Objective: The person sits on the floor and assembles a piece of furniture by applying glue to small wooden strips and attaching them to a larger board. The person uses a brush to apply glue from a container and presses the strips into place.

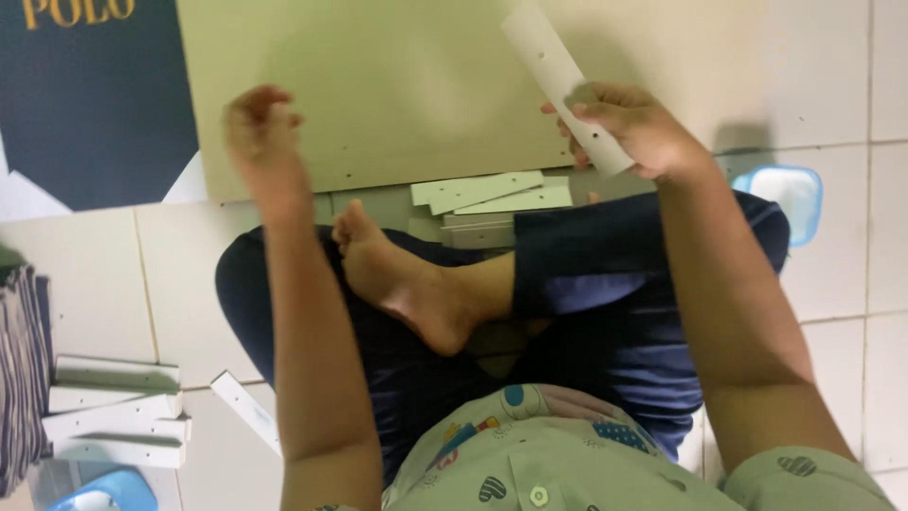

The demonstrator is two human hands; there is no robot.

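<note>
My right hand [629, 128] grips a long white strip with small holes [553, 66], held slanted over a large beige board [397, 85] on the floor. My left hand [260, 132] is blurred, fingers curled, hovering over the board's near left part; I cannot tell if it holds anything small. More white strips [492, 194] lie stacked at the board's near edge, just beyond my bare foot [397, 279]. I sit cross-legged in dark blue trousers.
A pile of white strips [113, 412] lies on the tiled floor at my left, with one loose strip [246, 407] beside it. A dark blue box [95, 104] sits at the top left. A blue-rimmed container [790, 194] is at the right, striped cloth [24, 369] at far left.
</note>
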